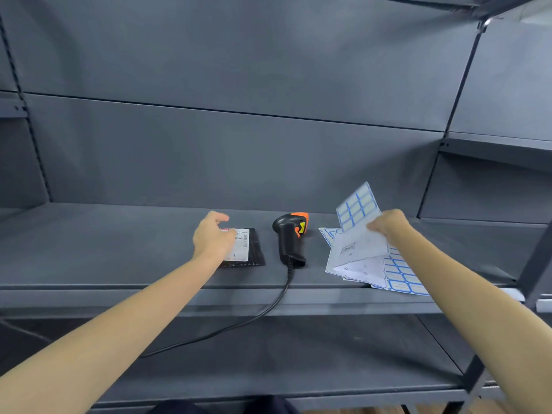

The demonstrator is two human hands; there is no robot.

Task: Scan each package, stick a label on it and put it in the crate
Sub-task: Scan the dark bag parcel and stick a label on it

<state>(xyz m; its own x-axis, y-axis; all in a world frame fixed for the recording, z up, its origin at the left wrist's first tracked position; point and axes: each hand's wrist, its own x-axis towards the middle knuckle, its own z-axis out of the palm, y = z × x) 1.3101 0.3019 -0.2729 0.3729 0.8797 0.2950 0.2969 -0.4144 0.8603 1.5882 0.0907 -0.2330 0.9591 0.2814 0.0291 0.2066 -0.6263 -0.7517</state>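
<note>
Standing at a grey metal shelf, both bare arms reaching forward over it

Resting the left hand on the left part of a black bubble-wrap package, fingers loosely spread and relaxed, not curling round anything; covering part of the white shipping slip stuck on the package top, its barcode showing at the right edge

Pinching a label sheet in the right hand, lifting its upper part off the stack so the blue-bordered blank labels are facing the camera; touching the paper with thumb and fingers, exact finger layout blurred

Lying under it, more label sheets, fanned out and overhanging the shelf's front edge

Lying between package and sheets, apart from both, a black scanner with orange head, on its side, its cable drooping over the shelf edge toward the lower shelf
</note>
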